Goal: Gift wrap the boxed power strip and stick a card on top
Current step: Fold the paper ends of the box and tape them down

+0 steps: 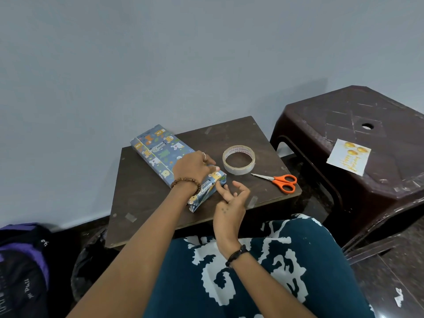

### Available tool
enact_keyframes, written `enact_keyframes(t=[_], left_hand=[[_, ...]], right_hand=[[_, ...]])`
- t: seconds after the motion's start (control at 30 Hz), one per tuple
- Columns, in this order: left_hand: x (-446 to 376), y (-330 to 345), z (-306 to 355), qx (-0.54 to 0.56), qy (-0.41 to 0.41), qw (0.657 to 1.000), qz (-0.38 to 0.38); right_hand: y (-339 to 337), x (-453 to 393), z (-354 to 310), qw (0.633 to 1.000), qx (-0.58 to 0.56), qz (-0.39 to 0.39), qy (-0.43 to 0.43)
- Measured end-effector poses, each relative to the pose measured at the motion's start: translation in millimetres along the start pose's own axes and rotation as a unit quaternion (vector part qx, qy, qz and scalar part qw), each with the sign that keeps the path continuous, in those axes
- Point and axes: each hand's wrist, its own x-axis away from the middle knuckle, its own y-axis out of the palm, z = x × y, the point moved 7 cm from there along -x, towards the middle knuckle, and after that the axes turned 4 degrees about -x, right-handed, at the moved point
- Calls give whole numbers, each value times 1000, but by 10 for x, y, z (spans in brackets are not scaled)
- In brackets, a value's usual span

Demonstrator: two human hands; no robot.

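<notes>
The long box wrapped in blue animal-print paper [160, 152] lies diagonally on the small dark wooden board [206, 138]. My left hand [191, 167] lies on top of the box near its close end, fingers curved down over the paper. My right hand [231, 198] is at that same end, one finger touching the folded paper flap, the other fingers loose. A white "Happy Birthday" card [348, 157] with gold balloons lies on the brown plastic stool [367, 106] to the right.
A roll of clear tape [238, 162] sits right of the box, and orange-handled scissors [280, 181] lie beside it near the board's right edge. Bits of tape stick to the board's edges. A dark bag [20, 260] sits on the floor at left. My patterned lap is below.
</notes>
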Motion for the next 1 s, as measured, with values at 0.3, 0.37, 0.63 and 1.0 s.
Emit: enact_keyframes(t=[0.3,0.37,0.63,1.0], left_hand=[[40,-30,150,-80,69,994,10],[17,-20,209,-122,105,987,-2],[-274,8,425,-224,232,946,10],[-537,408,432,-190,264,942,-80]], right_hand=[[-218,-468,-326,972,208,-112,-9],[-309,-623,-474,949,292,-97,-65],[-141,-989,-541,822,511,-160,-194],[-16,-917,-539,795,491,-89,-344]])
